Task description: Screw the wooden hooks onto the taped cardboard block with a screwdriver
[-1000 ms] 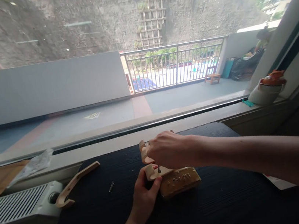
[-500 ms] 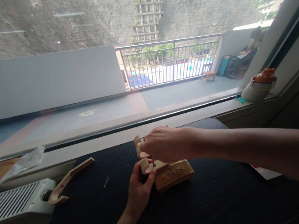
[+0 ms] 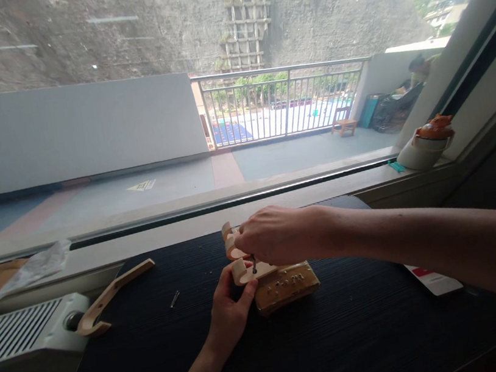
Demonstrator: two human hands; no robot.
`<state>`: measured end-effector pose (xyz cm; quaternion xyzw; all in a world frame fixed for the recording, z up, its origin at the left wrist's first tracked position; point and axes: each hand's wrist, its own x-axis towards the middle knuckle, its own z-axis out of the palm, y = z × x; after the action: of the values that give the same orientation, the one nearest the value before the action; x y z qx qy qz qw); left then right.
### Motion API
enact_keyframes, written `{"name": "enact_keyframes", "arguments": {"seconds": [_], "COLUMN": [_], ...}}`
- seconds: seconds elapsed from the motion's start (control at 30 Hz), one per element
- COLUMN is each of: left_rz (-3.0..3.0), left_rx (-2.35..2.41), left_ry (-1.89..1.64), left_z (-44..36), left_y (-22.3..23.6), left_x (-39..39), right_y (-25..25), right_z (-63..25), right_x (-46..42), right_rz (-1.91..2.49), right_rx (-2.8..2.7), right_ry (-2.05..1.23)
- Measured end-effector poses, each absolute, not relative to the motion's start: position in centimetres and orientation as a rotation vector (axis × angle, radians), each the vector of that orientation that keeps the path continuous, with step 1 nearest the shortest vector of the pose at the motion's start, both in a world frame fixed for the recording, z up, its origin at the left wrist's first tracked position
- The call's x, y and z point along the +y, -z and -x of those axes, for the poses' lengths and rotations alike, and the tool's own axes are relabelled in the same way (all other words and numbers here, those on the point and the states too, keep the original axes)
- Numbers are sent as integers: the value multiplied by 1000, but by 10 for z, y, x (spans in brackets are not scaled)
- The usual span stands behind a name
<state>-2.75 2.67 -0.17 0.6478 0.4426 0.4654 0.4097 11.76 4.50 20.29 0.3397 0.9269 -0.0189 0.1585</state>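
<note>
My left hand [image 3: 231,302] grips the curved end of a pale wooden hook [image 3: 240,272], thumb on its near side. My right hand [image 3: 266,232] is closed in a fist above it, around a tool with a thin metal shaft [image 3: 254,264]. The shaft points down at a hole in the hook; the handle is hidden by my fingers. Under and beside the hook lies a brown, tape-wrapped block [image 3: 288,291] with several small screws on top. Just behind, another curved wooden piece [image 3: 230,241] is partly covered by my right hand.
On the black table [image 3: 184,355] lie a long wooden hook [image 3: 117,286] at the left and a small metal screw [image 3: 175,299]. A white and red card [image 3: 434,280] is under my right forearm. A bottle [image 3: 426,142] stands on the windowsill; a radiator [image 3: 34,339] is at the left.
The view has shifted slightly, showing more of the card at the right. Both hands keep their hold, and the tool's shaft remains at the hole.
</note>
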Motion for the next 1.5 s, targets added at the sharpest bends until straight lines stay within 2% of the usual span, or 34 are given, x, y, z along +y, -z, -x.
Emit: {"name": "enact_keyframes", "arguments": {"seconds": [0.73, 1.17, 1.4, 1.5], "left_rz": [-1633, -1650, -1643, -1636], "left_rx": [1136, 1095, 1106, 1099], "left_ry": [-1157, -1160, -1155, -1152], "left_z": [27, 27, 28, 27], "left_y": [-4, -4, -3, -3], "left_x": [25, 25, 25, 24], "right_y": [-197, -205, -200, -194], "right_z": [-122, -116, -113, -112], "right_x": [56, 59, 63, 64], "right_rz": [-882, -1091, -862, -924], "right_rx": [2696, 2518, 2651, 2648], "right_ry": [88, -6, -37, -35]}}
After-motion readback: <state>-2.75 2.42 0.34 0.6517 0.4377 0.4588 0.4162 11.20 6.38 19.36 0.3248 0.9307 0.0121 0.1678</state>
